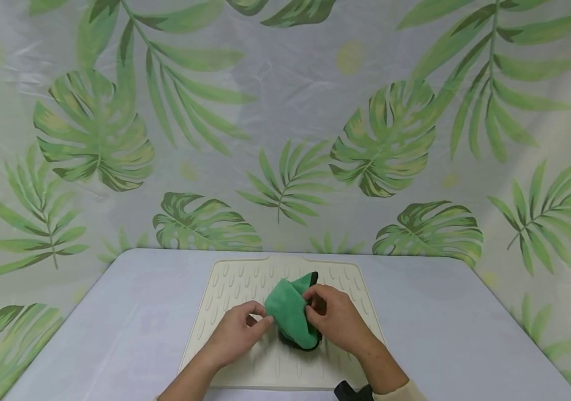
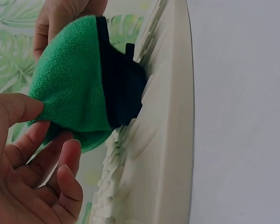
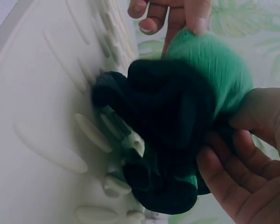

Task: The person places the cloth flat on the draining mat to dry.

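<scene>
A crumpled green terry cloth [image 1: 285, 306] with dark edging stands bunched over the cream ribbed mat [image 1: 230, 284], between both hands. My left hand [image 1: 232, 337] pinches its left side between thumb and forefinger; the other fingers are loosely bent below, as the left wrist view shows. On the opposite side my right hand [image 1: 340, 320] grips the cloth with thumb and fingers. In the right wrist view the dark underside [image 3: 172, 107] hangs in folds close over the mat's ridges. A small dark loop [image 2: 129, 50] sticks out from the edge in the left wrist view.
The mat lies on a white table [image 1: 431, 312]. Behind the table hangs a leaf-patterned sheet [image 1: 290, 111]. A black object [image 1: 353, 391] shows beside the right wrist at the lower edge of the head view.
</scene>
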A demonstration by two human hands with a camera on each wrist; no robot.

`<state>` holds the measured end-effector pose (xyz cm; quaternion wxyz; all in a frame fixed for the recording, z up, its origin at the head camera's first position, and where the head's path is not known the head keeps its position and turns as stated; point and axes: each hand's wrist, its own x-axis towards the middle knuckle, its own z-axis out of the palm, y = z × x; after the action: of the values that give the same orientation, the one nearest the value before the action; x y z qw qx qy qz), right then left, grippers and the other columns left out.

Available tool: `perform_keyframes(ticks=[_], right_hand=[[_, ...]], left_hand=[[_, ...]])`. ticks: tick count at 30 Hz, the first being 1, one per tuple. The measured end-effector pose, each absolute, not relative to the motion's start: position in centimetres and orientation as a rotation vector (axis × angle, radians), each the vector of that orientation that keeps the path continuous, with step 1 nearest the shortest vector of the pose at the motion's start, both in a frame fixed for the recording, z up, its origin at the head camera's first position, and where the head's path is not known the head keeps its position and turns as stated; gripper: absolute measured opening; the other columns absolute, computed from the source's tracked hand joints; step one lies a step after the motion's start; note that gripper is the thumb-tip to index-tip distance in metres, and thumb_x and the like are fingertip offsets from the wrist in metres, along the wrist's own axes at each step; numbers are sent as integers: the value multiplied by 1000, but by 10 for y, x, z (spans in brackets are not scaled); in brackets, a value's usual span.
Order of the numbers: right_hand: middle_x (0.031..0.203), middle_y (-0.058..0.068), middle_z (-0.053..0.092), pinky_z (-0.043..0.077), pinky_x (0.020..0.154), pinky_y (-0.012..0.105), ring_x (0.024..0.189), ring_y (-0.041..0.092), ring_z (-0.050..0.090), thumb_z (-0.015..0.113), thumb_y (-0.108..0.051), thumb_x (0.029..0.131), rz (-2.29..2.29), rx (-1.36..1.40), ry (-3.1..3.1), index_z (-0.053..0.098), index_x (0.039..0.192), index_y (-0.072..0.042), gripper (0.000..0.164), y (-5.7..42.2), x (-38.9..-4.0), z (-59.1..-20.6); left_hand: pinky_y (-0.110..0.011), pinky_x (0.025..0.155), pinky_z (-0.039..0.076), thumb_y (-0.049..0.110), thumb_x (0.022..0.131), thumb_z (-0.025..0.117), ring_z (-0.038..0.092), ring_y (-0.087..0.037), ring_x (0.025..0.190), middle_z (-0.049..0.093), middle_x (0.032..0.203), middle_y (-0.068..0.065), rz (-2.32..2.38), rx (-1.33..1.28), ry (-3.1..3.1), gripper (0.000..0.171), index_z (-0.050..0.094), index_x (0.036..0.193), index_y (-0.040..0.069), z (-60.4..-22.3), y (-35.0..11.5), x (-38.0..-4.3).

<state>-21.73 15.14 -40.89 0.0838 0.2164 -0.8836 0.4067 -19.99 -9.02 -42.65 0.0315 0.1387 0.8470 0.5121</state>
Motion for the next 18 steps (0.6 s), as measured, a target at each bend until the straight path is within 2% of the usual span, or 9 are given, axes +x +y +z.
perform_keyframes(ticks=[4, 8, 13, 18], right_hand=[[83, -5, 55, 47, 64, 22, 72, 6, 50, 67, 1, 90, 1157, 578, -2644, 68, 97, -18, 21, 152, -217, -409], [81, -5, 52, 44, 62, 22, 69, 7, 47, 66, 2, 88, 1154, 512, -2651, 68, 94, -20, 23, 153, -217, -409], [84, -2, 54, 45, 62, 22, 70, 8, 48, 66, 2, 88, 1171, 513, -2669, 68, 93, -20, 22, 152, -217, -410], [95, -1, 65, 50, 63, 22, 73, 7, 58, 64, -2, 92, 1197, 565, -2714, 68, 99, -17, 18, 151, -216, -411]], left_hand=[[-29, 60, 49, 30, 96, 69, 64, -13, 74, 74, 93, -7, 1584, 392, 2634, 18, 67, 97, 12, -426, -92, -201], [-31, 63, 52, 26, 97, 65, 67, -17, 84, 72, 104, -8, 1625, 377, 2601, 16, 63, 96, 10, -426, -94, -202], [-33, 71, 58, 24, 101, 60, 71, -24, 97, 65, 123, -15, 1705, 421, 2432, 19, 57, 109, 7, -428, -93, -202], [-35, 76, 59, 16, 98, 61, 72, -26, 101, 56, 141, -20, 1729, 455, 2367, 25, 56, 122, 11, -429, -93, -201]])
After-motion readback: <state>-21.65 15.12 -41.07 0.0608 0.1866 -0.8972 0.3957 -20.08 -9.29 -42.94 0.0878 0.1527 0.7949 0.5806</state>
